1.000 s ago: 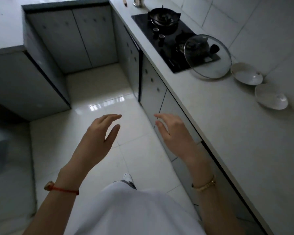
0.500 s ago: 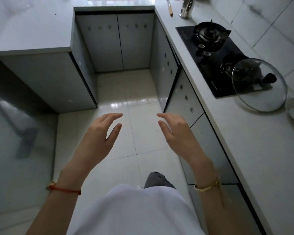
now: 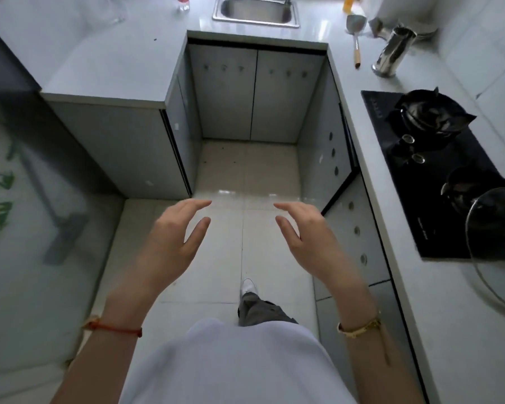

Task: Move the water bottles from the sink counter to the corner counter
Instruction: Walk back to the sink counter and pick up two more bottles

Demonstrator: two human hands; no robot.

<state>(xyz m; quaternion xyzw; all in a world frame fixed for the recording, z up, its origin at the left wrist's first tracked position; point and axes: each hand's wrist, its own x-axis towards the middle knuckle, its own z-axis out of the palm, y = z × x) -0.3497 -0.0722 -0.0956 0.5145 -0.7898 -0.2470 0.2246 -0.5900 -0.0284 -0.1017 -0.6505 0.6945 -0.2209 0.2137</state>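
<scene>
A clear water bottle [image 3: 183, 3] with a red label stands on the far counter, left of the steel sink [image 3: 255, 11]; only its lower part shows at the top edge. My left hand [image 3: 174, 243] and my right hand [image 3: 306, 240] are held out over the floor, palms facing each other, fingers apart, holding nothing. Both are far from the bottle. The sink counter [image 3: 134, 53] runs along the far wall and down the left side.
On the right counter [image 3: 362, 135] sit a black gas hob [image 3: 432, 170], a glass lid [image 3: 496, 249], a steel cup [image 3: 391, 52] and a ladle [image 3: 356, 33]. An orange bottle [image 3: 348, 2] stands behind the ladle. Grey cabinets line the tiled floor [image 3: 245, 176]; a glass door is on the left.
The view has swung left and forward, bringing the sink and the bottle into sight; the bowls have left the frame. My hands keep the same open pose.
</scene>
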